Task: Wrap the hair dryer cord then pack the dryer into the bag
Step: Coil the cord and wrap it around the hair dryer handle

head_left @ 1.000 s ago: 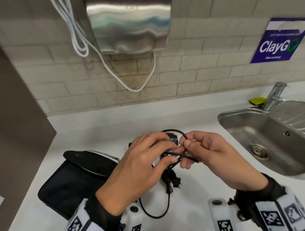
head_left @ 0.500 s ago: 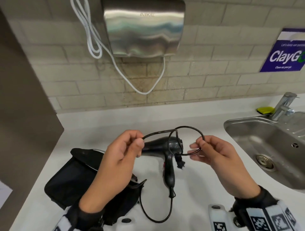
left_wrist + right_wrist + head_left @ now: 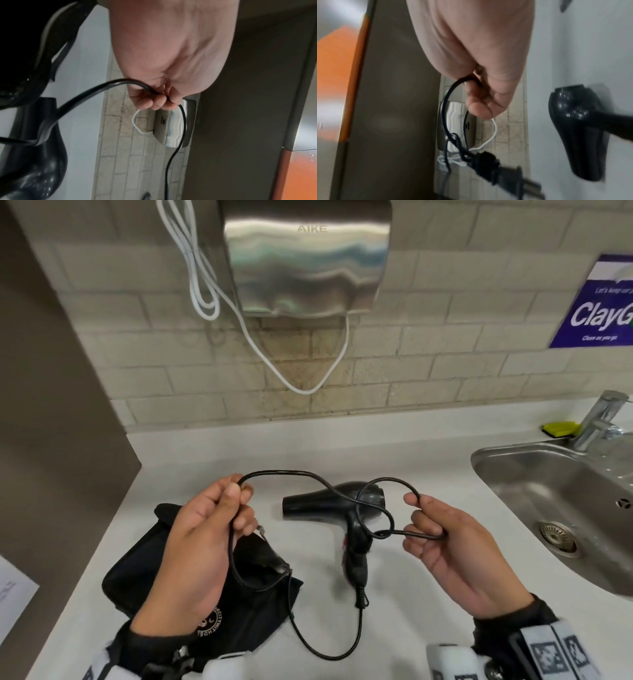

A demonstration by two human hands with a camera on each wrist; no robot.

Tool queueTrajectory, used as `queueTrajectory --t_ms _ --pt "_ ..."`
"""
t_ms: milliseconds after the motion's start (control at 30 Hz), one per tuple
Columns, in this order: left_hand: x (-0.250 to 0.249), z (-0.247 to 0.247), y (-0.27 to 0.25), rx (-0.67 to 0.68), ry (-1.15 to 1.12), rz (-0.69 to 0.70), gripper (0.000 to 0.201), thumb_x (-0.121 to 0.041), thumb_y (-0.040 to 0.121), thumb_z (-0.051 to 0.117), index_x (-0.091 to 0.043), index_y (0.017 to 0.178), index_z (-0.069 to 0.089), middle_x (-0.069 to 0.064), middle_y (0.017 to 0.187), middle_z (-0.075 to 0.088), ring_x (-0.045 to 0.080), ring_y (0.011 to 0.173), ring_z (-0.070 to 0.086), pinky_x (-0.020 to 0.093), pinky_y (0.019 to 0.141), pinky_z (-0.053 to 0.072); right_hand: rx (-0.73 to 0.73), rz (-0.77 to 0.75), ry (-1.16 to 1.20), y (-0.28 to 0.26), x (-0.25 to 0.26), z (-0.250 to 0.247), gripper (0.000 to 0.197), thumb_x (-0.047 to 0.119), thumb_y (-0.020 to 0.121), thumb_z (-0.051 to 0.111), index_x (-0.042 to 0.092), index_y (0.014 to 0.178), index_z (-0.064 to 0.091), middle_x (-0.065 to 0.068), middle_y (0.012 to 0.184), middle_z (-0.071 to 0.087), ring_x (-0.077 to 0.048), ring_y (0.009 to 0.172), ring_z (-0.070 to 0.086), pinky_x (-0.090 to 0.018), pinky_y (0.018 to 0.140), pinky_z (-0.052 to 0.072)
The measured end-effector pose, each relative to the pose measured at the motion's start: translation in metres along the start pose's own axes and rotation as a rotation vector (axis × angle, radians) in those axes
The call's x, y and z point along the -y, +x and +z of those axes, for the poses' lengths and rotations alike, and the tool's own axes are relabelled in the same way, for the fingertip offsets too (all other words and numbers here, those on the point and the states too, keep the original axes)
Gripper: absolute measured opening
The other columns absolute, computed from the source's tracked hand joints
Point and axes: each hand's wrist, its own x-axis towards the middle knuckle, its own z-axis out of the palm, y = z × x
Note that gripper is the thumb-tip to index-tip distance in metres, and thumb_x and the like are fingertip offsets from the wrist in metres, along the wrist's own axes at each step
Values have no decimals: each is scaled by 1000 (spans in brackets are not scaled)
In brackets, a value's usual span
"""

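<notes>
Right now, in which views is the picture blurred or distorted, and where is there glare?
Head view: sharp, though the wide lens bends the tiled wall; glare streaks the steel wall dryer. Left wrist view: the hand and cord are soft; the hair dryer is dark with small highlights. Right wrist view: most blurred; the plug is smeared.

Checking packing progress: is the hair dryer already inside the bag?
No, the hair dryer lies on the white counter beside the black bag.
</notes>
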Motion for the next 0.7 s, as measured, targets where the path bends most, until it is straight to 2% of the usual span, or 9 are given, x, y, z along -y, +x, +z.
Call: queueTrajectory --t_ms 67,133,167,200,333,400,467,567,700 --pt "4 -9 3 -25 100 17 15 -17 99 47 -11 95 61 -2 78 52 9 58 36 19 54 41 33 89 131 1 6 -2 18 16 92 59 3 104 62 4 53 30 -10 40 35 -21 39 39" --pt "10 -15 4 -37 199 15 16 -20 97 51 -9 95 63 2 80 51 10 57 35 22 56 39 92 187 270 0 12 -3 48 12 63 89 4 102 63 4 54 32 -8 36 37 -18 31 38" --pt "13 -17 3 -32 247 2 17 -20 98 51 -9 94 63 4 80 50 11 58 34 25 59 38 92 206 323 -1 14 -1 61 9 47 96 4 99 64 4 54 34 -7 36 39 -17 30 39" --pt "17 -18 2 -21 295 -14 17 -18 99 51 -9 93 64 5 80 50 12 58 35 29 62 37 72 197 340 -1 15 0 61 9 44 97 4 96 64 3 54 37 -7 36 42 -17 31 43" --pt "27 -11 -9 91 477 -35 15 -20 97 56 -20 88 67 -2 76 62 18 67 46 30 72 43 2 50 268 -4 10 13 12 17 92 57 5 93 59 0 58 44 -9 44 51 -17 44 52" --pt "29 -3 -13 173 528 -31 13 -38 91 64 -25 89 67 -3 84 68 14 73 56 30 77 48 38 -2 230 -7 4 21 12 16 93 52 6 89 58 -1 56 44 -11 46 53 -19 47 53" --pt "31 5 -14 243 562 -36 29 -54 81 63 -29 95 67 -1 95 70 13 79 63 36 82 52 73 -30 161 -9 0 30 12 18 88 53 7 87 57 0 57 42 -13 48 51 -21 47 52" --pt "30 18 -13 279 628 5 26 -53 85 64 -36 104 63 -11 104 68 16 87 67 39 87 54 138 -17 107 -12 -3 39 14 21 91 52 8 88 57 0 57 38 -13 47 46 -21 44 46" --pt "24 36 -8 327 686 74 34 -53 86 53 -38 116 57 -21 110 66 4 92 67 24 86 52 187 19 79 -19 -3 48 18 25 93 50 9 88 57 2 55 34 -10 40 38 -19 36 36"
